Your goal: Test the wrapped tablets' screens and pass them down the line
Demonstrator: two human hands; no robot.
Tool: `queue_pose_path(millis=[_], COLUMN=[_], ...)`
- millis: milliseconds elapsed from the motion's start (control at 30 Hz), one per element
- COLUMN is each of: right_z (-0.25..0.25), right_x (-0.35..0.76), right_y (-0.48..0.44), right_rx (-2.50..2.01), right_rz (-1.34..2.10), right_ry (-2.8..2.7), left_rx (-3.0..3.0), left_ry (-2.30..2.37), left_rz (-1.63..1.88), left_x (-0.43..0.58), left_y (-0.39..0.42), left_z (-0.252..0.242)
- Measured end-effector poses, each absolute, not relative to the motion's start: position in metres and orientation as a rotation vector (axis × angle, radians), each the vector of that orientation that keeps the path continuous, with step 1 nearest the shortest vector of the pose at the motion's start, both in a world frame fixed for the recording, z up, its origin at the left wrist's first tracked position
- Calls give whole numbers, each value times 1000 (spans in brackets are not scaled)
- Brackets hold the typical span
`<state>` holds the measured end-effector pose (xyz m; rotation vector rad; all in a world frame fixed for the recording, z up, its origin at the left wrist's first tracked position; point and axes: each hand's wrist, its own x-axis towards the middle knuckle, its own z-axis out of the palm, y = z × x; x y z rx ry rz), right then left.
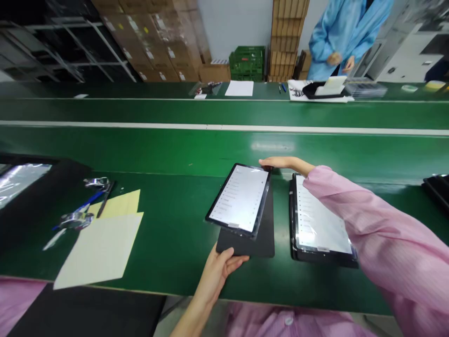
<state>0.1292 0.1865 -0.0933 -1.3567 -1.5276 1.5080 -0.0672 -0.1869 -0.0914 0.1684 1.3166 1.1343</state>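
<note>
- Head view, at the centre: a lit tablet sat at a tilt above a dark panel, covering its upper part; clear film showed at the tablet's edges.
- At 6 o'clock from the tablet, the left hand was grasping the panel's lower left corner, thumb on top.
- At 2 o'clock, the right hand had its fingertips at the tablet's upper right corner; whether they pinched it or only pressed there, I could not tell.
- Between 3 and 4 o'clock, a 2nd tablet lay lit, partly behind the pink sleeve.
- Between 8 and 9 o'clock lay 2 paper sheets.
- At 1 o'clock, a co-worker in blue stood beyond the green worktop.
- The step in hand seemed to be joining or parting tablet and panel; which, the view did not settle. The next move probably called for a firm left hold and careful guidance at the tablet's corner.
</note>
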Motion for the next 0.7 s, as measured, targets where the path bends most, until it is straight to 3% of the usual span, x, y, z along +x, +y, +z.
queue_pose_path(millis=[200,400,567,700], right_z=[-67,-28,-15,-21], right_x=[130,168,233,255], right_y=[144,115,65,15], right_rx=[-1193,-1111,-968,-926], right_rz=[1617,1286,976,1114], right_ry=[-2413,-2437,-2493,-2354], left_rx=[444,1400,1712,1802], left_ry=[1618,2187,2181,1985], left_rz=[869,634,685,767], left_x=[-87,-108,-120,-117], left_y=[-243,-240,-208,-194], left_z=[-86,-80,-107,-116])
